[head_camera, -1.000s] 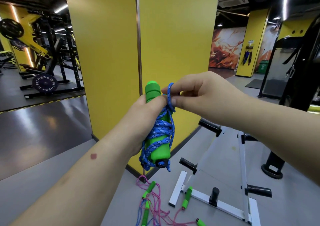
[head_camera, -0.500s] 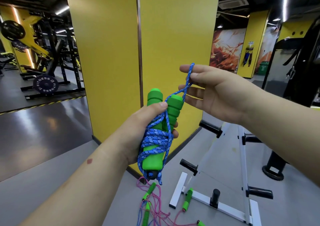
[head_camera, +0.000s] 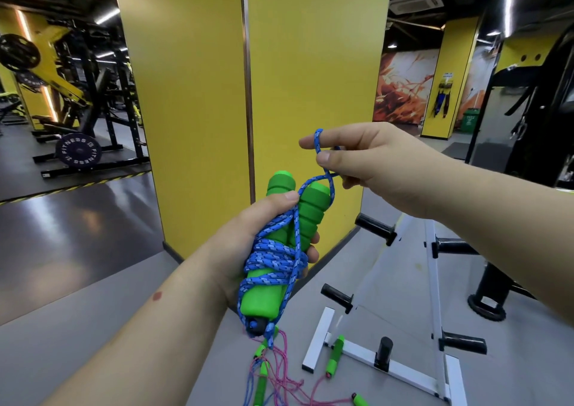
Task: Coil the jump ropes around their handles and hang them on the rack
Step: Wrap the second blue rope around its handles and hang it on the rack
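My left hand (head_camera: 248,237) grips two green foam handles (head_camera: 307,216) held side by side, with the blue jump rope (head_camera: 273,259) coiled around them. A short loop of that rope rises from the handles to my right hand (head_camera: 366,163), which pinches it between thumb and forefinger, the loop passing over the forefinger. The white rack (head_camera: 435,297) with black pegs stands on the floor below and to the right of my hands. More jump ropes (head_camera: 273,377), pink and blue with green handles, lie tangled on the floor at the rack's foot.
A yellow pillar (head_camera: 279,79) stands directly ahead. Weight machines and a plate (head_camera: 78,153) are at the far left. A black machine base (head_camera: 487,297) sits right of the rack. Grey floor spreads at left and in front.
My right hand drew the rope's end loop up and away from the handles, then lowered a little and closed its thumb on it. The second handle has come into view beside the first.
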